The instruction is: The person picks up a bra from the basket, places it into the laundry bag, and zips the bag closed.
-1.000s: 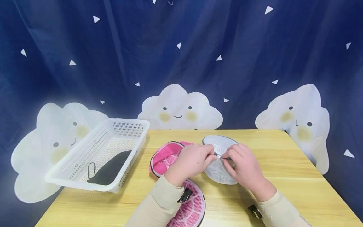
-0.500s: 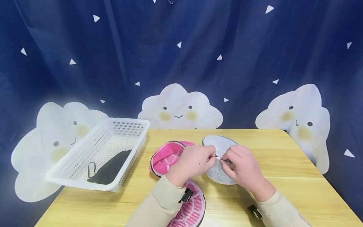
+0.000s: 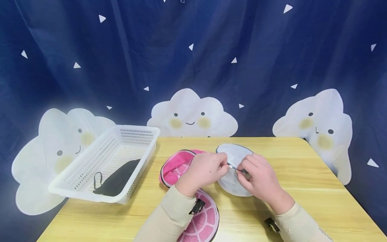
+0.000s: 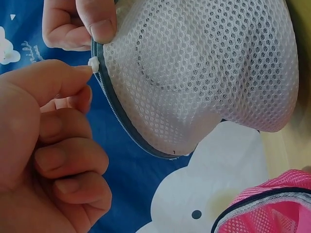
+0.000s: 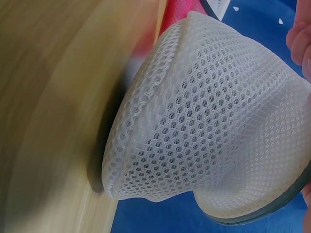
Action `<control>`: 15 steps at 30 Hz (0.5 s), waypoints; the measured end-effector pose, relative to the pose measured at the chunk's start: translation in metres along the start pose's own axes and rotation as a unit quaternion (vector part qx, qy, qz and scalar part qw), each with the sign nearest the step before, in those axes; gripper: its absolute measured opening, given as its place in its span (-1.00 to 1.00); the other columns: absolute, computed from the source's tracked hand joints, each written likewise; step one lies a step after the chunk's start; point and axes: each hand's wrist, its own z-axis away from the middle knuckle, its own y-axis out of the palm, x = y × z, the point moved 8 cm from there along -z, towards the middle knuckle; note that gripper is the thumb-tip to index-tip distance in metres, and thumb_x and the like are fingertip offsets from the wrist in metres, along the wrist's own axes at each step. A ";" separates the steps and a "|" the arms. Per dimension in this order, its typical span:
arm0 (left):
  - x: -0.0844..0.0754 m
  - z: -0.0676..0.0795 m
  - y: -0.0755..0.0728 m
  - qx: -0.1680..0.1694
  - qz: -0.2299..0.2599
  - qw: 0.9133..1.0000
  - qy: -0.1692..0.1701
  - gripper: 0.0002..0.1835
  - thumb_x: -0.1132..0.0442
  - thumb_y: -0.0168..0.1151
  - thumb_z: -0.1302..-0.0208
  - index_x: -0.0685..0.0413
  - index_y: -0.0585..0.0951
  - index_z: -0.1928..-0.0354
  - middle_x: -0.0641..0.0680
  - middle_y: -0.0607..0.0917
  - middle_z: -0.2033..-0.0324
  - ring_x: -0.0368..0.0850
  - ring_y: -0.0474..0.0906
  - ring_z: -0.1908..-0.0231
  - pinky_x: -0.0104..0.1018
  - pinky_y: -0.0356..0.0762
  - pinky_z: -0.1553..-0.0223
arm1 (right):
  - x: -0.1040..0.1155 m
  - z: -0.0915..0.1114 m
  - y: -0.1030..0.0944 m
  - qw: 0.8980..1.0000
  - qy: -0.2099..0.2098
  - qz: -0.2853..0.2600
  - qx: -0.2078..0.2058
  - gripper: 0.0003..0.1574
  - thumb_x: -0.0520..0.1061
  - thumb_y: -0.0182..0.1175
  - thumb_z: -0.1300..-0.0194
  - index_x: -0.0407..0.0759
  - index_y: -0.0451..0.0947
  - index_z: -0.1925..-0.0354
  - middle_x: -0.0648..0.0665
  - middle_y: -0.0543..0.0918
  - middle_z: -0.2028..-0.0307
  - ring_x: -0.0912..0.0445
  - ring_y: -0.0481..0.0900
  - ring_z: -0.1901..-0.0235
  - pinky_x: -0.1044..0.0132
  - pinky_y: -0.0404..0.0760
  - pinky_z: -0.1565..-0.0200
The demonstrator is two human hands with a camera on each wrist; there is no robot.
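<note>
A white mesh laundry bag (image 3: 234, 186) with a dark grey zipper (image 4: 121, 119) stands on the table between my hands. My left hand (image 3: 203, 172) pinches the small white zipper slider (image 4: 94, 64) between thumb and forefinger, its other fingers curled in. Just beyond the slider, my right hand (image 3: 262, 179) pinches the zipper edge of the bag. In the right wrist view the bag's mesh side (image 5: 194, 116) fills the middle, and only bits of fingers show at the right border. Part of the zipper is hidden behind the fingers in the head view.
A pink mesh bag (image 3: 178, 168) gapes beside my left hand, and a round pink mesh piece (image 3: 205, 222) lies partly under the left forearm. On the table's left stands a white perforated basket (image 3: 81, 195) holding a black cloth item (image 3: 119, 179). A blue cloud-print curtain (image 3: 193, 74) hangs behind.
My left hand has shifted slightly to the left with the zipper slider, a little away from my right hand. The right hand stays almost in place on the bag's edge.
</note>
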 end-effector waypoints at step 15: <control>0.013 0.002 -0.005 -0.006 0.013 1.000 -0.021 -0.81 0.14 0.22 -0.31 -0.20 0.47 0.47 -0.24 0.41 0.68 -0.26 0.36 0.59 -0.37 0.30 0.55 | -0.001 -0.001 -0.003 1.000 -0.002 -0.005 -0.006 -0.93 -0.16 0.10 -0.11 -0.09 0.48 0.48 0.09 0.50 0.47 0.12 0.38 0.47 0.23 0.34 0.35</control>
